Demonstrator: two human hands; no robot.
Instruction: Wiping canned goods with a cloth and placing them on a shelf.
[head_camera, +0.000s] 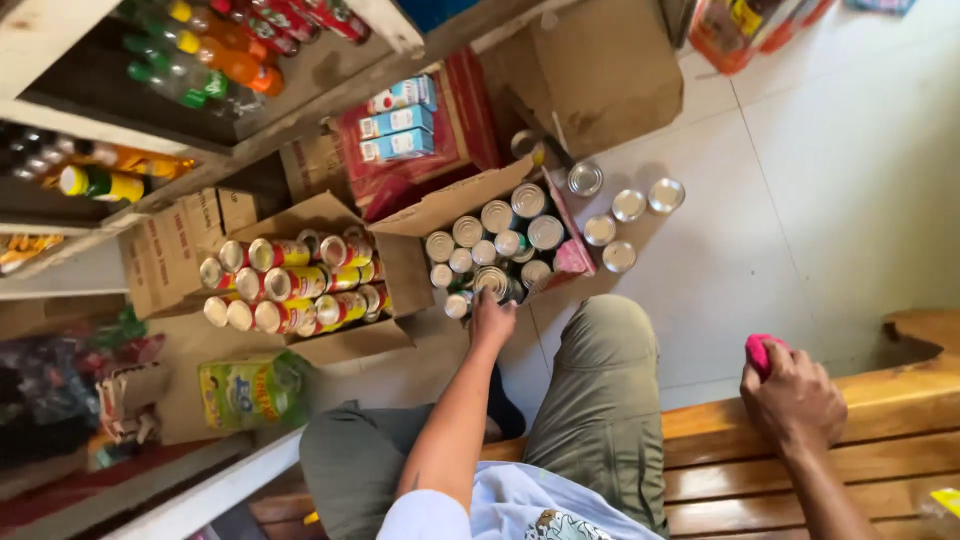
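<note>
The person sits on a wooden bench (880, 400) and bends toward the floor (820, 180), where two open boxes stand side by side. The left hand (491, 322) reaches down into the near corner of the box (440, 205) with silver cans; its fingers (487, 300) are closed around the top of one can (490, 281), so it looks like the step of taking a can out. The can is in the box at its near edge, among the other cans, and is not lifted. The right hand (795, 395) rests on the bench, and its fingers hold a small pink thing (760, 350), maybe a cloth, I cannot tell exactly. Five loose cans (628, 205) stand on the floor just beside the box. The second box (345, 345) has cans with red and yellow labels. I judge that the next move needs a firm grip and a straight pull up, because the neighbour cans stand very close.
</note>
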